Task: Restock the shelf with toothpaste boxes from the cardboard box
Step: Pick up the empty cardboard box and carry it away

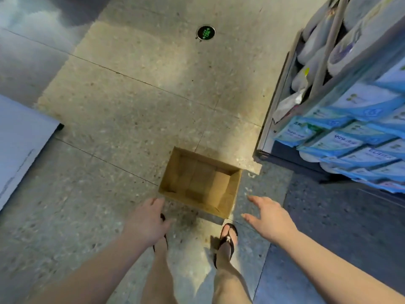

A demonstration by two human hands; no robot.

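Cardboard box (198, 183): 1 unit, lower centre of frame, on the floor, top open, interior shows bare card only; no toothpaste boxes visible inside. Left hand (149, 220) near its lower-left corner, right hand (269, 218) off its lower-right corner; both with fingers spread, holding nothing. Advice: likely a 2-handed pickup, so grip opposite walls evenly. Shelf (266, 128), right of frame: stacked blue-and-white packs (341, 141).
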